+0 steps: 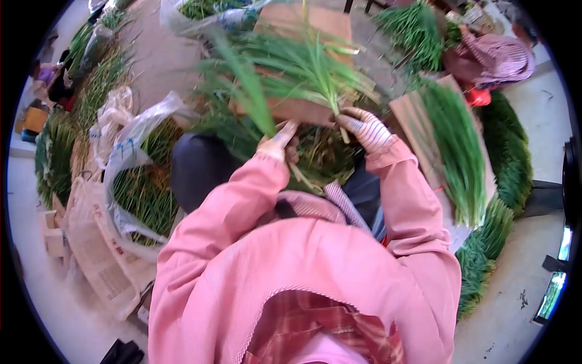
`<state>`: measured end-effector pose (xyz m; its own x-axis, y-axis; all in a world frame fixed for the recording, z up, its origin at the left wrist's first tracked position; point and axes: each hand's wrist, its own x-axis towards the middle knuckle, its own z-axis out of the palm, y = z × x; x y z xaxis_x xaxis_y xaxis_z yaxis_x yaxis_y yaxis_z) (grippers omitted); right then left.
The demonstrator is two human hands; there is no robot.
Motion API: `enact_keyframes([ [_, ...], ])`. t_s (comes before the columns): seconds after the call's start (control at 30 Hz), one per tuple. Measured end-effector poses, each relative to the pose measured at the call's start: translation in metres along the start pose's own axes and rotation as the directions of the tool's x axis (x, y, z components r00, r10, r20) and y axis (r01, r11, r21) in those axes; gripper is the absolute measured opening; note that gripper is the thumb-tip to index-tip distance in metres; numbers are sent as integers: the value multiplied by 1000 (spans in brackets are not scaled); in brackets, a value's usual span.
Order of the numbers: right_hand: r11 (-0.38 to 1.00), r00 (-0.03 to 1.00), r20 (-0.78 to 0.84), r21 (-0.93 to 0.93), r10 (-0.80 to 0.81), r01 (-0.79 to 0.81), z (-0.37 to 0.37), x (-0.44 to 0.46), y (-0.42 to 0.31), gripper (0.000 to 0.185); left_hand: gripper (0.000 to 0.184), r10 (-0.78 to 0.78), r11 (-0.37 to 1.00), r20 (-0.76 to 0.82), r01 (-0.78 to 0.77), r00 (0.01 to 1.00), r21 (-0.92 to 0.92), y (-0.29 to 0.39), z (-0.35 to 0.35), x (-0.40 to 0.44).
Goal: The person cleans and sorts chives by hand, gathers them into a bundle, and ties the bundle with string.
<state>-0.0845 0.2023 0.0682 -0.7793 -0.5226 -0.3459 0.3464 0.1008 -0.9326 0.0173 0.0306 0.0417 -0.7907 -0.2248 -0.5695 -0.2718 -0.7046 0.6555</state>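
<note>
My left hand (277, 144), in a partly fingerless light glove, is closed round a bunch of long chives (259, 106); the leaves point up and away and are blurred, and pale stem ends stick out below the fist. My right hand (365, 128), in a striped glove, pinches the pale lower stems of a few more chives (328, 91) between thumb and fingers. Just beyond both hands, a loose heap of chives (273, 64) lies across a brown board (297, 111). Under the hands, between my knees, is a pile of dry trimmings (327, 151).
To the right, a neat bundle of chives (454, 151) rests on a cardboard sheet (407, 121), with stacked bundles (509, 145) beyond. A clear plastic bag (115, 182) of greens stands at left beside a woven sack (100, 242). A checked cloth (494, 57) lies at upper right.
</note>
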Motion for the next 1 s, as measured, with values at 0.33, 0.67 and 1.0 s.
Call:
enact_keyframes([
  [0.33,975,977,169,156,129,-156,43,-27,63,22,21,-76,989,-75,85,994,119,-20,-4,22],
  [0.67,999,1000,21,39,-23,22,62,20,84,18,22,287,957,-151,-275,946,96,-1,-13,15],
  [1.0,493,989,100,-870,111,33,3,13,108,40,23,392,920,94,-389,915,-46,87,-65,23],
])
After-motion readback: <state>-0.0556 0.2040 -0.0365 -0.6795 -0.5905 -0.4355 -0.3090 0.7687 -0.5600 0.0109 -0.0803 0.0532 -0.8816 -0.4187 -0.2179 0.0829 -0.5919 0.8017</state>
